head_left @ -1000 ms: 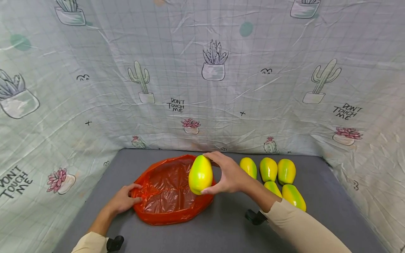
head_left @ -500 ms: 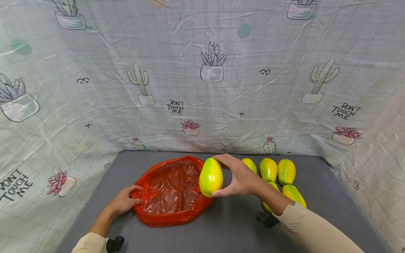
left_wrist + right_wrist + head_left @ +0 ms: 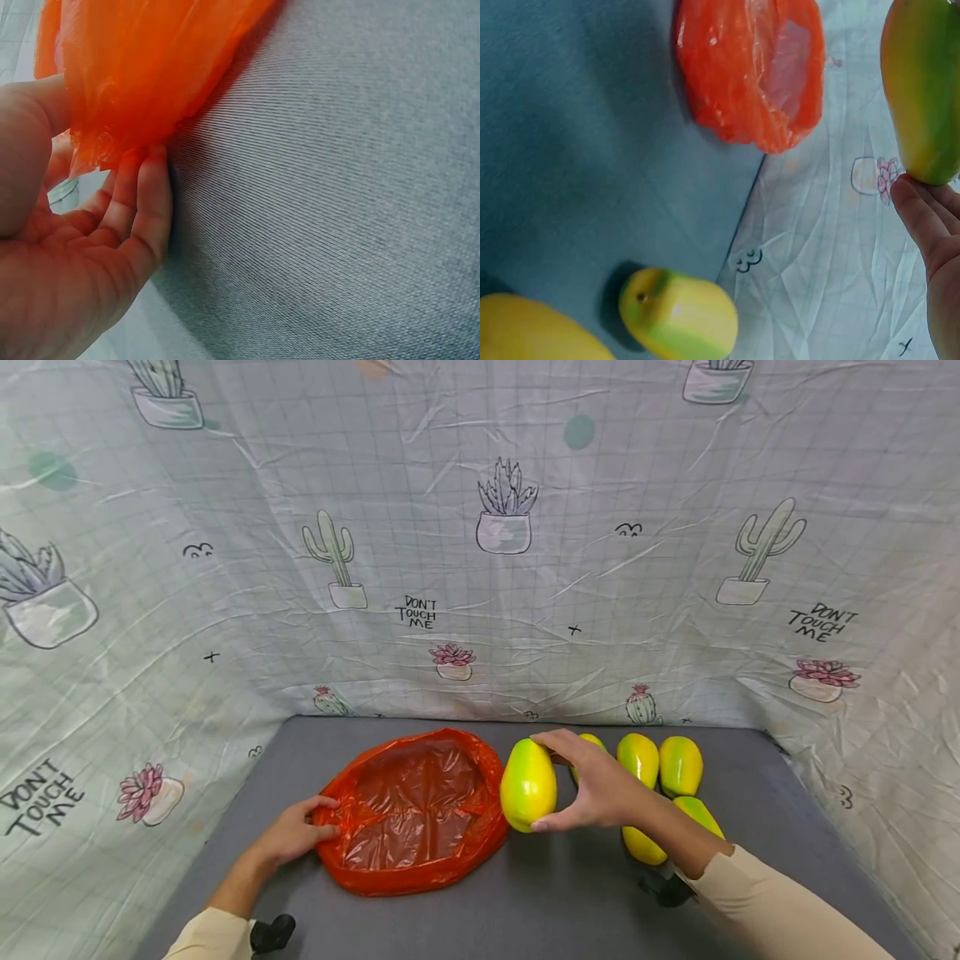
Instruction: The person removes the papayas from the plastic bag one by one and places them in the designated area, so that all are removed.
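My right hand (image 3: 592,785) holds a glossy yellow-green papaya (image 3: 528,787) upright between thumb and fingers. It hangs above the table, just right of an orange-red plastic bag (image 3: 390,881) with its mouth spread wide. My left hand (image 3: 288,837) pinches the bag's left rim; in the left wrist view the thumb and fingers (image 3: 155,195) lie on either side of the thin film (image 3: 142,75). The right wrist view has the held papaya (image 3: 926,90) at the upper right, its top cut off by the frame. No fruit shows inside the bag.
Several more papayas (image 3: 681,766) lie grouped on the right of the grey table (image 3: 465,927), partly hidden behind the right forearm. A printed cloth (image 3: 570,668) hangs at the back and sides. Black wrist devices (image 3: 273,935) sit near both sleeves.
My right hand has moved rightward with the papaya, from over the bag's right side to just beyond its rim. The left hand and the bag stay nearly where they were.
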Action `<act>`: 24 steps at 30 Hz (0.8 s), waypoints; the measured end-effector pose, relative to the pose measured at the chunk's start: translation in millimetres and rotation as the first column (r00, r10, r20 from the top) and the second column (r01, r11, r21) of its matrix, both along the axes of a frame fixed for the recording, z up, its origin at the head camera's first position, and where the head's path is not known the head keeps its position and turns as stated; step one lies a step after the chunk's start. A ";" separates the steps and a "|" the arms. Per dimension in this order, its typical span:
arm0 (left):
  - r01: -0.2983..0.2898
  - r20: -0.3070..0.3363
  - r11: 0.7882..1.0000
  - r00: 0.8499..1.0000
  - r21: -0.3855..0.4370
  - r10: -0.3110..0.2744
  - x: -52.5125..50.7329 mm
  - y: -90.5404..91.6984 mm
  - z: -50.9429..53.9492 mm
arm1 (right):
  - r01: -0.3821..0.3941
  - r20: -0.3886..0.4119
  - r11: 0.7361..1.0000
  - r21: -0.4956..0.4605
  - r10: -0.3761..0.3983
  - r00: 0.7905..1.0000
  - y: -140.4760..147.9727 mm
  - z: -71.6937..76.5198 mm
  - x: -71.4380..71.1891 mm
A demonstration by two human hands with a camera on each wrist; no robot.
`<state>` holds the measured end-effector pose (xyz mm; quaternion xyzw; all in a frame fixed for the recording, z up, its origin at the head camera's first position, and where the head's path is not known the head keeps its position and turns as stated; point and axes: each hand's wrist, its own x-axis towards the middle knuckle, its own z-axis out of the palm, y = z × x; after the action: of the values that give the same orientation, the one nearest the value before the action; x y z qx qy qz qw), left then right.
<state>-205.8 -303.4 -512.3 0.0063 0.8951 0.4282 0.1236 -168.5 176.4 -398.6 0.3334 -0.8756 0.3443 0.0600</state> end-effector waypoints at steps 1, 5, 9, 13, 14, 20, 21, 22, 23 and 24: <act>-0.005 0.000 1.000 1.000 0.002 0.005 -0.5 -0.1 0.3 | 0.004 -0.003 1.000 0.005 -0.004 1.000 2.5 -0.4 0.6; 0.005 -0.010 1.000 1.000 0.007 -0.005 -1.8 -0.1 3.0 | 0.010 0.007 1.000 0.007 -0.010 1.000 12.1 -2.3 2.4; 0.011 -0.011 1.000 1.000 0.017 -0.011 -2.9 1.2 5.0 | 0.006 0.042 1.000 -0.006 -0.005 0.999 21.0 -5.0 2.8; 0.002 -0.002 1.000 1.000 0.016 -0.002 -3.8 1.6 4.8 | 0.017 0.054 1.000 0.003 -0.017 0.998 29.5 -6.9 4.4; 0.002 0.000 1.000 1.000 0.017 -0.002 -4.0 1.5 4.5 | 0.019 0.050 1.000 0.006 -0.019 0.999 31.7 -7.6 4.8; -0.007 0.016 0.999 1.000 0.040 0.007 -3.3 0.5 5.1 | 0.040 0.014 0.999 0.036 -0.040 0.999 42.0 -10.5 5.9; -0.012 0.021 0.999 1.000 0.047 0.011 -2.9 0.3 5.4 | 0.046 0.014 0.998 0.045 -0.047 0.999 43.5 -10.9 6.1; -0.017 0.029 0.998 0.999 0.057 0.015 -2.7 0.1 5.6 | 0.052 0.014 0.997 0.052 -0.052 0.999 45.1 -11.5 6.3; -0.023 0.039 0.997 0.999 0.068 0.020 -2.6 -0.2 5.7 | 0.053 0.015 0.997 0.057 -0.054 0.998 46.7 -12.0 6.6; -0.023 0.044 0.997 0.999 0.078 0.019 -2.6 -0.6 5.7 | 0.056 0.017 0.996 0.066 -0.057 0.998 48.5 -12.8 6.9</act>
<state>-208.4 -304.1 -506.6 -0.0075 0.8749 0.4642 0.1379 -161.6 225.0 -411.4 0.3071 -0.8960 0.3168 0.0503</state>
